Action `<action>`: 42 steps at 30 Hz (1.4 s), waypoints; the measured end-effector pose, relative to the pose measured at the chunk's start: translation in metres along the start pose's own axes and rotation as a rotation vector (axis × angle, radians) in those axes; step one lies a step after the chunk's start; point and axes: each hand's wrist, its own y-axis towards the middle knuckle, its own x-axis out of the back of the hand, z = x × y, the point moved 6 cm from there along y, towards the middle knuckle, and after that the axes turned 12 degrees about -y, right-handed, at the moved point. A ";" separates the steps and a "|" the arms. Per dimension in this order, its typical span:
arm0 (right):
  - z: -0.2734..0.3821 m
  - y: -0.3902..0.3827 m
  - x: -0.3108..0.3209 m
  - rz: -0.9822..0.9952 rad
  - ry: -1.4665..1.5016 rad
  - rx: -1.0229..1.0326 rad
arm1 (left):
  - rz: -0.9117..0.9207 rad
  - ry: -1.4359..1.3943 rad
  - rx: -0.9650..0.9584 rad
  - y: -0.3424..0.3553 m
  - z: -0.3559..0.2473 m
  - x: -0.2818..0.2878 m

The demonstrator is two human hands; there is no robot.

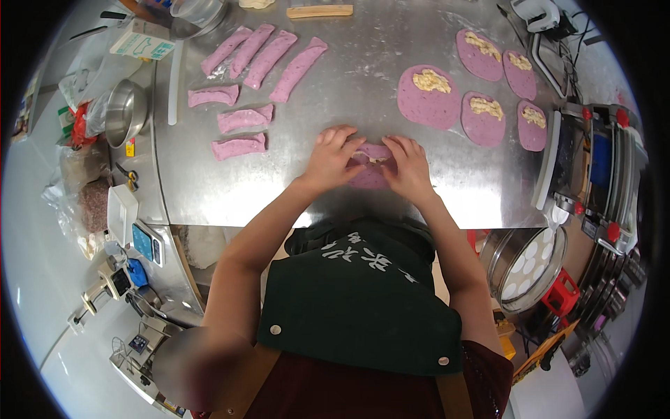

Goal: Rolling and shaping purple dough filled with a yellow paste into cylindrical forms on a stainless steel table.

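A flat piece of purple dough (370,179) lies at the near edge of the steel table, its far edge folded over a strip of pale yellow filling that still shows in the middle. My left hand (331,158) grips its left end with curved fingers, and my right hand (408,166) grips the right end. The fingertips cover both ends of the fold. To the left lie several rolled purple dough pieces, among them a short roll (239,146) and a long roll (298,70). Flattened dough rounds (427,108) topped with yellow filling (431,81) are spread on the right.
The steel table (307,126) carries a wooden stick (319,11) at its far side and a white bar (174,82) along the left. Beyond are a metal bowl (126,112), scissors (128,176) and a scale (147,243). A round steamer (527,269) stands at the lower right.
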 end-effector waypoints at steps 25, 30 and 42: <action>-0.003 -0.007 0.000 -0.035 0.014 -0.044 | -0.006 0.046 0.121 0.007 0.012 -0.015; -0.003 -0.010 -0.002 -0.007 0.023 -0.063 | 0.028 0.063 0.284 0.001 0.017 -0.023; -0.005 -0.012 0.000 -0.009 0.013 -0.060 | 0.201 0.083 0.593 -0.007 0.038 -0.020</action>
